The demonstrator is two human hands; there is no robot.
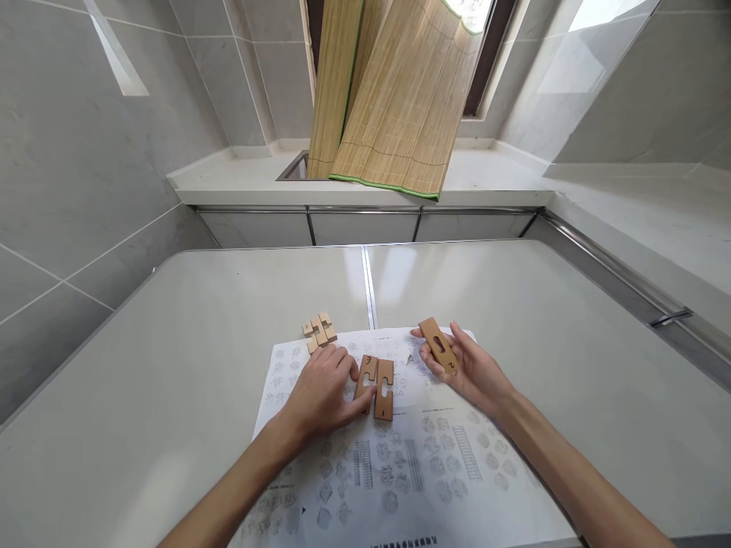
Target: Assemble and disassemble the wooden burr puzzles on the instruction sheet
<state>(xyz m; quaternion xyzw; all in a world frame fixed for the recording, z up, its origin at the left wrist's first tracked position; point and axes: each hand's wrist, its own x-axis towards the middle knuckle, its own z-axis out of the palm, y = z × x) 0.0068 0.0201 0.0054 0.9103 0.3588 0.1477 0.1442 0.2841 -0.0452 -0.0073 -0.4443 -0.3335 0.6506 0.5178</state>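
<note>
My left hand (328, 392) is over the printed sheet (403, 457), its thumb and fingers on either side of a brown notched wooden puzzle piece (366, 373) marked 3. Just right of it, a second notched puzzle piece (384, 390) lies flat on the paper, marked 1 at its near end. My right hand (468, 365), palm partly up, holds a third brown puzzle piece (438, 345) tilted above the sheet; it has an opening through its middle and a 2 near one end. Beyond my left hand is a cluster of paler small wooden pieces (320, 329), partly hidden by my knuckles.
The white table (188, 342) has a metal seam (368, 285) down its middle. Behind it runs a white ledge (240, 179), with a bamboo mat (400, 106) hanging over it in front of a window. Grey tiled walls stand on both sides; a metal rail (611, 262) runs along the right.
</note>
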